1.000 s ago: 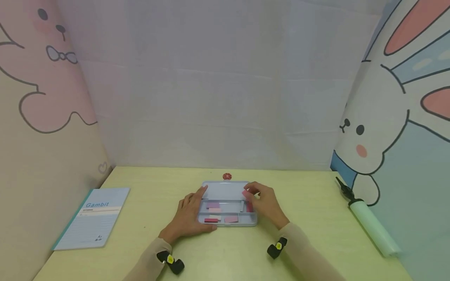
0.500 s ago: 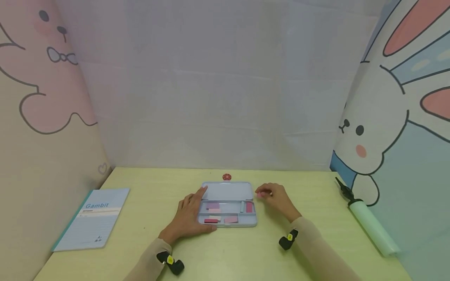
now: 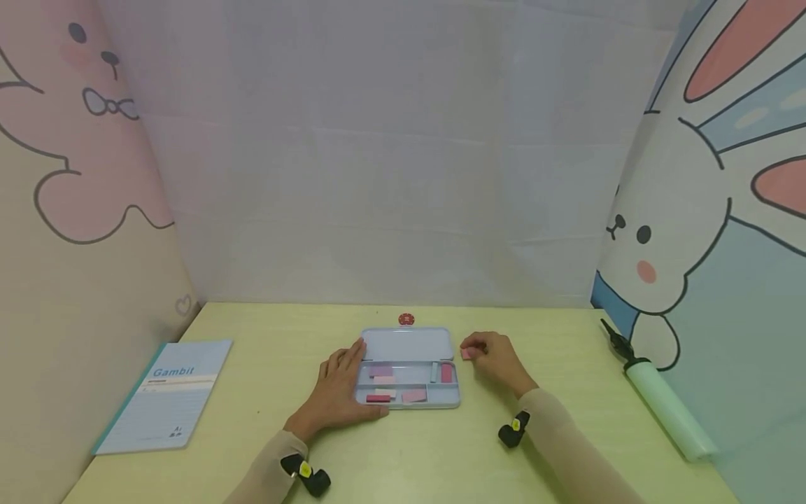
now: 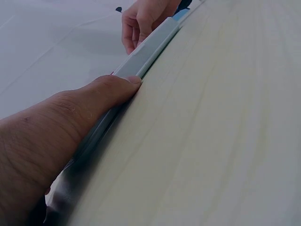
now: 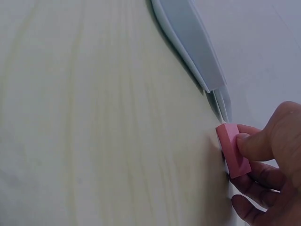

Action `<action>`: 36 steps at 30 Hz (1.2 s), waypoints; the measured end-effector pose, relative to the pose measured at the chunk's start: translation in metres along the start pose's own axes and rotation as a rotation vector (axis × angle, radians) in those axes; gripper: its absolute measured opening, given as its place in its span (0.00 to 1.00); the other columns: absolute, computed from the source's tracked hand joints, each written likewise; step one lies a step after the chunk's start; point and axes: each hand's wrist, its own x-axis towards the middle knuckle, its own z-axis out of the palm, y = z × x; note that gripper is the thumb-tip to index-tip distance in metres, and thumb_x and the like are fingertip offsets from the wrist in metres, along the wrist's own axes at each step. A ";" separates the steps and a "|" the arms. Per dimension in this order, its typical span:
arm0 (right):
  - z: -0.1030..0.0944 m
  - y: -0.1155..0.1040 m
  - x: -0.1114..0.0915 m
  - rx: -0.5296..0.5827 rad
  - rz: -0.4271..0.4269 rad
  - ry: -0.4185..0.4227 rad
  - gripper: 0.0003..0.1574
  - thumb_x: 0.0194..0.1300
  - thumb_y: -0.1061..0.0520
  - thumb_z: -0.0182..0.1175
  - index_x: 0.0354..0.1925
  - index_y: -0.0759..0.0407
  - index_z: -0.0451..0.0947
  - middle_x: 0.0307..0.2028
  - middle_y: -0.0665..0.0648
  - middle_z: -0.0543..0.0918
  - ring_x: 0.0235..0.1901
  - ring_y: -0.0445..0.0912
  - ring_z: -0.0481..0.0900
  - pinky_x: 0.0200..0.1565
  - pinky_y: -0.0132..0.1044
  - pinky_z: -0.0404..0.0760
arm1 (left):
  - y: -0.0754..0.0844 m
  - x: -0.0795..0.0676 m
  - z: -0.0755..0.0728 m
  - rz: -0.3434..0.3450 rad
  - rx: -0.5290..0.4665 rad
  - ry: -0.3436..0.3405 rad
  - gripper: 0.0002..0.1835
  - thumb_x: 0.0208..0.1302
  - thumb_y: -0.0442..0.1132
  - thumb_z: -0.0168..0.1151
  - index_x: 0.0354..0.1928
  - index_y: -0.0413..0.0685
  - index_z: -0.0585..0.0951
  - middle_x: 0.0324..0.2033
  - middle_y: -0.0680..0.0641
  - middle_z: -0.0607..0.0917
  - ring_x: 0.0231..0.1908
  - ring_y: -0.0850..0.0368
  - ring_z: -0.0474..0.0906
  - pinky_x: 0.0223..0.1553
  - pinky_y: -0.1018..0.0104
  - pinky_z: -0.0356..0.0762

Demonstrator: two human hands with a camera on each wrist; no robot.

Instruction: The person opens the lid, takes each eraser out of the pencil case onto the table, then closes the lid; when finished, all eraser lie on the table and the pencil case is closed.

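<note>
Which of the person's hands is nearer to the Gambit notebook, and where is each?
Left. The left hand rests against the open case, right of the notebook. The right hand, pinching a pink block, is farther right, past the case.

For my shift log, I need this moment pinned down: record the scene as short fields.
Left grip: rests along the left side and front edge of the case
Right grip: pinches a pink block, just right of the case
Case: open, pink, red and purple pieces inside
Disc: red, beyond the case
Notebook: far left
Tube: green, far right, black nozzle at its far end
</note>
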 end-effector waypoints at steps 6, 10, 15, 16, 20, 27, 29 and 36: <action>0.002 0.001 -0.002 -0.012 -0.023 0.031 0.05 0.71 0.63 0.68 0.40 0.56 0.90 0.38 0.54 0.92 0.39 0.44 0.83 0.49 0.42 0.81 | 0.002 -0.001 -0.001 0.009 0.012 0.000 0.74 0.49 0.77 0.74 0.86 0.40 0.52 0.88 0.42 0.50 0.82 0.34 0.52 0.79 0.31 0.51; 0.002 0.003 -0.002 -0.013 -0.047 0.035 0.02 0.70 0.61 0.70 0.40 0.58 0.90 0.36 0.53 0.92 0.36 0.42 0.82 0.45 0.38 0.81 | 0.001 0.000 0.000 0.004 0.028 -0.010 0.74 0.49 0.77 0.73 0.86 0.40 0.51 0.88 0.42 0.50 0.82 0.35 0.52 0.79 0.31 0.51; 0.002 0.005 -0.001 -0.009 -0.062 0.046 0.02 0.70 0.60 0.71 0.40 0.58 0.89 0.35 0.53 0.92 0.35 0.41 0.81 0.43 0.35 0.79 | 0.001 0.000 0.000 -0.004 0.028 -0.020 0.75 0.50 0.77 0.72 0.87 0.40 0.50 0.88 0.42 0.50 0.82 0.35 0.53 0.79 0.31 0.50; 0.002 0.005 -0.001 -0.010 -0.063 0.048 0.02 0.69 0.60 0.71 0.40 0.58 0.89 0.35 0.52 0.91 0.35 0.41 0.80 0.44 0.35 0.79 | 0.001 0.000 0.000 -0.006 0.027 -0.025 0.75 0.50 0.78 0.72 0.87 0.40 0.49 0.88 0.42 0.49 0.82 0.35 0.53 0.79 0.32 0.50; 0.000 0.003 -0.002 -0.009 -0.063 0.050 0.03 0.70 0.60 0.71 0.41 0.58 0.89 0.35 0.53 0.91 0.37 0.42 0.80 0.45 0.38 0.79 | 0.001 0.001 0.000 -0.004 0.028 -0.030 0.75 0.50 0.78 0.72 0.87 0.40 0.48 0.88 0.41 0.49 0.85 0.35 0.50 0.80 0.31 0.51; -0.003 -0.005 -0.005 0.028 -0.056 0.052 0.08 0.69 0.60 0.72 0.46 0.59 0.88 0.40 0.55 0.91 0.42 0.47 0.84 0.48 0.40 0.81 | 0.000 0.001 0.000 -0.014 0.040 -0.037 0.74 0.51 0.79 0.71 0.87 0.42 0.48 0.88 0.43 0.48 0.87 0.35 0.45 0.82 0.31 0.50; -0.003 -0.008 -0.006 0.036 -0.063 0.051 0.09 0.69 0.60 0.71 0.48 0.60 0.87 0.42 0.56 0.91 0.44 0.49 0.85 0.49 0.41 0.82 | 0.000 0.001 0.000 -0.011 0.043 -0.035 0.74 0.51 0.79 0.70 0.87 0.42 0.49 0.88 0.43 0.48 0.86 0.35 0.46 0.81 0.31 0.51; -0.004 -0.024 -0.011 0.029 -0.130 -0.001 0.16 0.70 0.64 0.68 0.55 0.58 0.88 0.49 0.59 0.91 0.50 0.54 0.86 0.55 0.51 0.89 | -0.001 0.001 0.001 0.000 0.057 -0.030 0.74 0.51 0.80 0.70 0.87 0.43 0.49 0.88 0.44 0.49 0.86 0.35 0.48 0.80 0.32 0.53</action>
